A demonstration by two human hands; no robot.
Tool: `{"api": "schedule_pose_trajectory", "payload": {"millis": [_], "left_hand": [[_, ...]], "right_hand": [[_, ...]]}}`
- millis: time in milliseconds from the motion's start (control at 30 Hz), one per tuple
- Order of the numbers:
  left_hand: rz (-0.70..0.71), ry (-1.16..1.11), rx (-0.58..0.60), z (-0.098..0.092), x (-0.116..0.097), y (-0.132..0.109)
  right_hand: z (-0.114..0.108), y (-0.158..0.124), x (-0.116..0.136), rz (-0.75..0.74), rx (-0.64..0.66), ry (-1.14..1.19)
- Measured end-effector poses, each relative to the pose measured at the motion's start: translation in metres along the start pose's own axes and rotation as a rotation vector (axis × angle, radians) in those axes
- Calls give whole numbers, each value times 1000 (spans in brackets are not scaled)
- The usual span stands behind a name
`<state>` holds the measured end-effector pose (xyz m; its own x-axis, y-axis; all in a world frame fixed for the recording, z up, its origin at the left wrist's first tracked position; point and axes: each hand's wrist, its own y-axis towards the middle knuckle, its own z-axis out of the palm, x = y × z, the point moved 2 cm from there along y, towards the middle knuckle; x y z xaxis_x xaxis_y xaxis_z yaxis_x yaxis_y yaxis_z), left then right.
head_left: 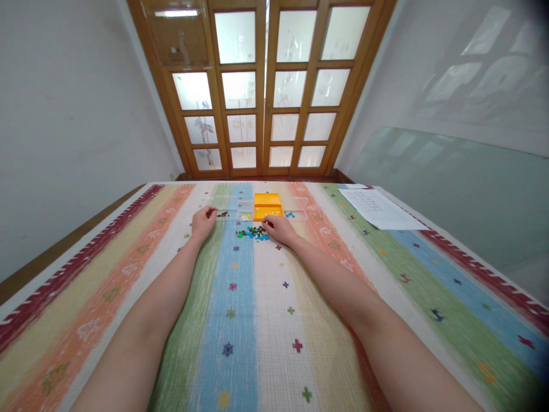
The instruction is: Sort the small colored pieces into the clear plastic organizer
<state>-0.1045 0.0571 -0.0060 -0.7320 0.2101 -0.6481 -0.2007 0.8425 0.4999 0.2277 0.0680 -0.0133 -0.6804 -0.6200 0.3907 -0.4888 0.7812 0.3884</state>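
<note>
A pile of small blue, green and dark pieces [253,233] lies on the striped cloth. Behind it stands an orange box [267,200] with some small light pieces inside, flanked by clear trays. Small dark red pieces [223,214] are in the left tray, yellow ones [246,216] nearer the box, and blue ones [290,214] in the right tray. My left hand [205,221] is closed at the left tray's edge, fingertips pinched on something too small to name. My right hand [277,226] is at the pile's right side, fingers pinched together; what they hold is hidden.
The patterned cloth [278,320] covers the table. Printed paper sheets [377,207] lie at the back right. Behind the table are wooden doors with glass panes [262,91], and a pale glass panel [450,189] leans at the right wall.
</note>
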Motion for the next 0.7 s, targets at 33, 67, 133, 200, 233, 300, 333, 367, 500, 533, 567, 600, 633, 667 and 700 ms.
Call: {"api": "schedule_pose_trajectory", "payload": {"millis": [33,67,133,200,233,300,333,367,500,533,567,600,633,667,700], "left_hand": [[58,11,78,4,-7,-3],[117,20,152,7,-14,-5],[220,24,305,13,-26,-11],[280,12,454,17,-34,-16],[295,2,516,18,-37,-18],[301,-25,589,19,-42,-21],[301,-40,606,19,-43,-21],[302,-53,617,19,-45,-22],[332,-49,642,19,-48,-22],[341,-40,643,20,-48,-22],[347,-32,644,20,-47,-22],[349,-27,642,20,-47,-22],[347,-26,638,21,-47,-22],[343,-28,632,21,-46,-22],[339,-33,627,21,-46,-22]], "right_hand": [[-1,0,1,-1,1,3],[-1,-1,1,-2,1,7],[-2,-1,2,1,-1,12],[-2,-1,2,7,-2,10],[-2,-1,2,9,0,8],[-2,-1,2,11,4,3],[-2,0,2,10,6,2],[-2,0,2,8,6,1],[-1,0,2,5,8,3],[-1,0,2,5,8,5],[-1,0,1,5,7,7],[-1,0,1,4,4,10],[-1,0,1,4,1,13],[-1,0,0,3,-2,16],[-1,0,0,1,-4,18]]}}
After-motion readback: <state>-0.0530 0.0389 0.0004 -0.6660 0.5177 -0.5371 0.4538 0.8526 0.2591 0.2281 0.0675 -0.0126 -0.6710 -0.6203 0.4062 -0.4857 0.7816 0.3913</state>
